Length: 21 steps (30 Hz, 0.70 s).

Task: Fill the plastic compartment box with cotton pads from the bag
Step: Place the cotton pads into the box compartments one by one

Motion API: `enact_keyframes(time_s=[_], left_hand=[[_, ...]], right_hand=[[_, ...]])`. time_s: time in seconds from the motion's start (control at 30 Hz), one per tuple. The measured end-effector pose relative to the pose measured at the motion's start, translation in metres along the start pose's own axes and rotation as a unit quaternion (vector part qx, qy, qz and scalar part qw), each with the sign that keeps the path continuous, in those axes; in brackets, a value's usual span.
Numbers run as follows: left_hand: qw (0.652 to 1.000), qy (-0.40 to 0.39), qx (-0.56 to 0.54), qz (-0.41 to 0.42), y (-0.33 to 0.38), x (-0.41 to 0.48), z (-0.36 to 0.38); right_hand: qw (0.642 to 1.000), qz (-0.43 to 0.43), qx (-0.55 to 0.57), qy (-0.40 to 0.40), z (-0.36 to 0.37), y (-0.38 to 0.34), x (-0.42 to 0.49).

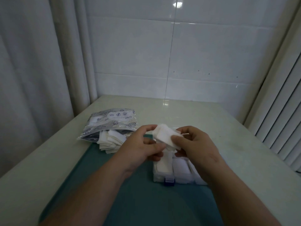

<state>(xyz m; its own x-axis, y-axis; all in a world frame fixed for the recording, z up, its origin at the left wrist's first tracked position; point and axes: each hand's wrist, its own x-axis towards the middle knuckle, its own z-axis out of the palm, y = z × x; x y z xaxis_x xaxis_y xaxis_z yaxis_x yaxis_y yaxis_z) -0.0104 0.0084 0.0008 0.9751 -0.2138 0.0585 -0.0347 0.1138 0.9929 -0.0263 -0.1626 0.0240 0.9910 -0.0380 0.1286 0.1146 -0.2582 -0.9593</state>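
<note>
A small stack of white square cotton pads (164, 136) is held above the clear plastic compartment box (179, 177). My left hand (140, 147) pinches the stack from the left, and my right hand (195, 147) pinches it from the right with thumb on top. The box sits on a teal mat (130, 193) with a blue latch at its near edge, and white pads lie in its near compartments. Its far part is hidden by my hands. To the left lies the patterned zip bag (112, 123), open, with several pads (110, 142) spilling out onto the mat.
The teal mat lies on a pale tabletop (48, 152). A curtain (40, 62) hangs at the left, a white tiled wall (179, 54) stands behind, and slatted blinds (280, 119) run along the right edge.
</note>
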Motion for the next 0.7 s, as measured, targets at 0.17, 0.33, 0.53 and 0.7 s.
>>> enact_keyframes(time_s=[0.17, 0.33, 0.53, 0.7], left_hand=[[0.999, 0.005, 0.040, 0.026, 0.000, 0.002, -0.002], [0.997, 0.015, 0.065, 0.039, 0.000, 0.004, -0.001], [0.999, 0.027, 0.007, 0.019, 0.001, 0.004, -0.002], [0.998, 0.036, 0.041, 0.032, 0.000, 0.003, -0.004]], right_hand=[[0.999, 0.017, 0.007, 0.040, 0.003, 0.003, 0.003], [0.996, 0.022, 0.086, 0.016, 0.011, 0.003, 0.003], [0.999, -0.023, -0.017, 0.018, 0.010, 0.006, 0.001], [1.000, -0.002, -0.016, -0.015, 0.007, 0.005, 0.002]])
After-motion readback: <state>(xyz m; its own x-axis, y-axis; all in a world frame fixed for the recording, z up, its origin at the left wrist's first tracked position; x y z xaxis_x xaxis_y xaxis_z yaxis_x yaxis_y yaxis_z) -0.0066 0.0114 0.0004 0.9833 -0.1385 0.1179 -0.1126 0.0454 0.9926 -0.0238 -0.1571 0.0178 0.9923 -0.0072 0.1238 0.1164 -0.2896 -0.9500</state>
